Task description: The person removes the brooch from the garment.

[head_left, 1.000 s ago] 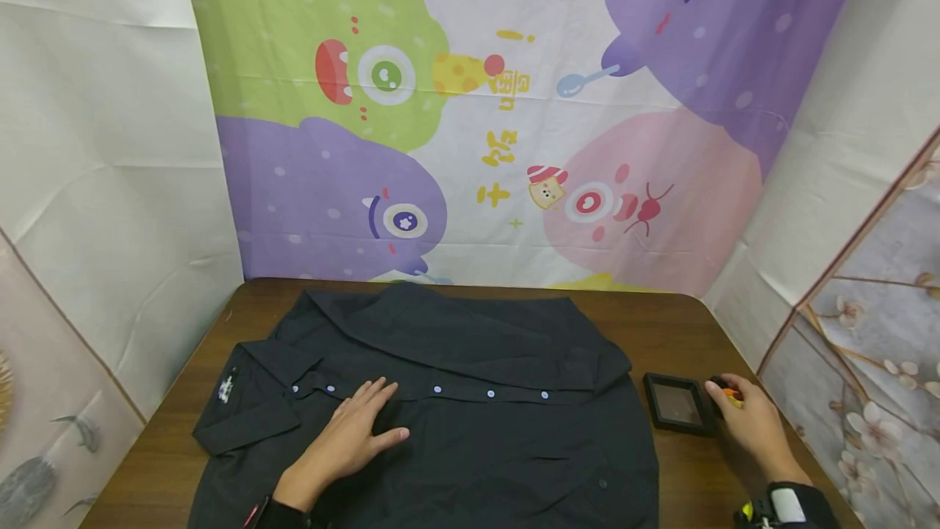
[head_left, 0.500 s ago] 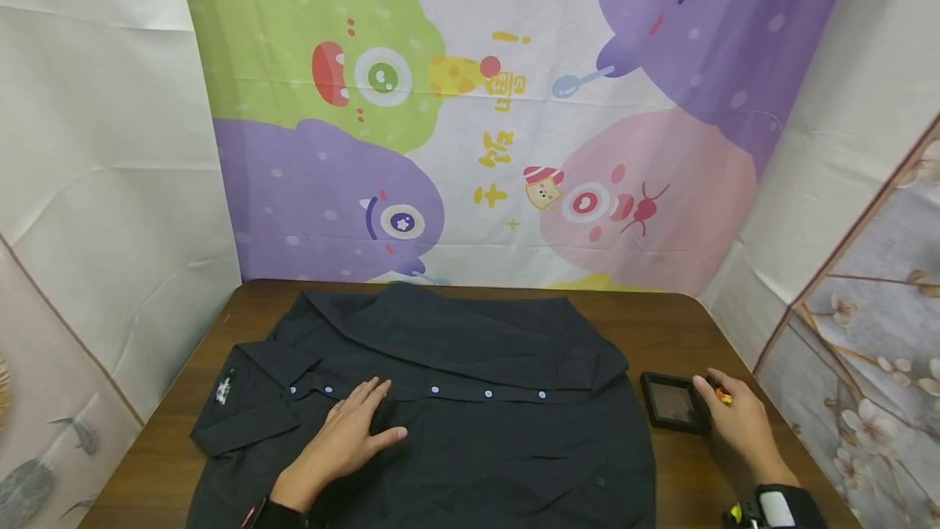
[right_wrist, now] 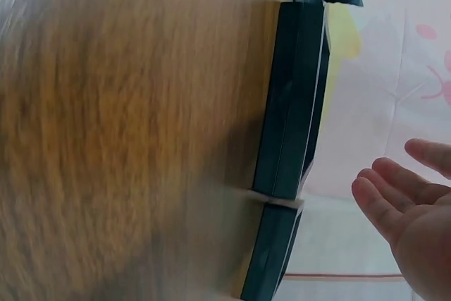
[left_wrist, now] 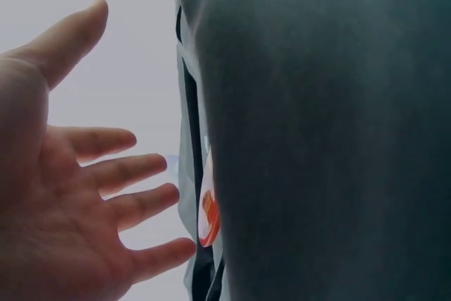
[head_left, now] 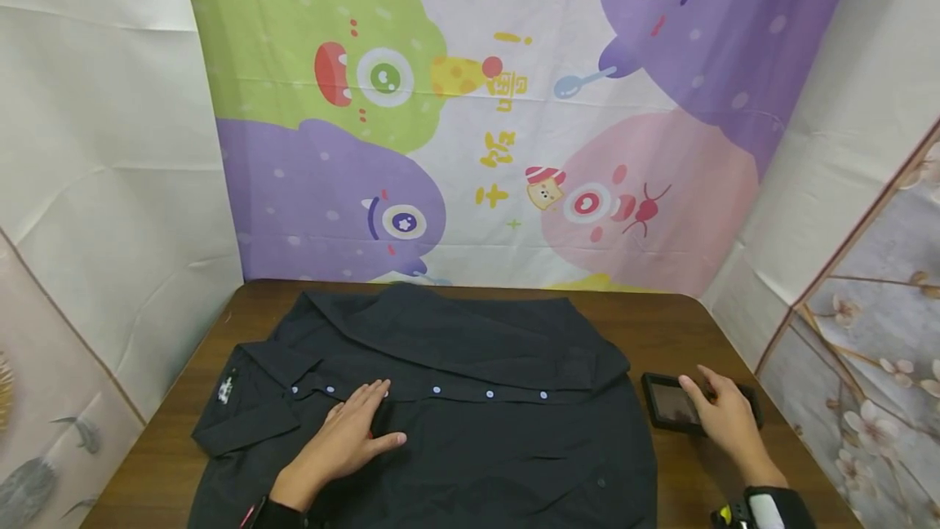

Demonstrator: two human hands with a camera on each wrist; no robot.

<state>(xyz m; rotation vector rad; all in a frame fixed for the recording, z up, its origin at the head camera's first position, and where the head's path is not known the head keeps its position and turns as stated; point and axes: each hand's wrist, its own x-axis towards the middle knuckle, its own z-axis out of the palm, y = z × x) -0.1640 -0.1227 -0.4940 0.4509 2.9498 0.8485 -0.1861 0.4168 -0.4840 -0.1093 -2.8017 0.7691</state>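
Note:
A black short-sleeved shirt [head_left: 499,439] with light buttons lies spread on the table. My left hand [head_left: 343,441] is over its middle, fingers straight and spread, holding nothing. A rounded white piece with an orange-red pattern [left_wrist: 208,209] shows at the shirt beside the left fingertips in the left wrist view. Right of the shirt lies a black two-part case [head_left: 649,400], its left part carrying a see-through window. My right hand [head_left: 727,423] is over the case, thumb and index apart. No held thing shows in the right wrist view, where the fingers are loosely bent near the case edge [right_wrist: 289,103].
The brown wooden table [head_left: 661,333] has rounded far corners. A cartoon-printed cloth [head_left: 477,243] hangs behind it, with white cloth walls [head_left: 125,145] at the sides. A white patch with dark marks [head_left: 226,387] is on the shirt's left sleeve.
My right hand has moved slightly left across the case. The small orange and yellow thing seen at its fingers earlier is out of sight. The left hand and shirt stay put.

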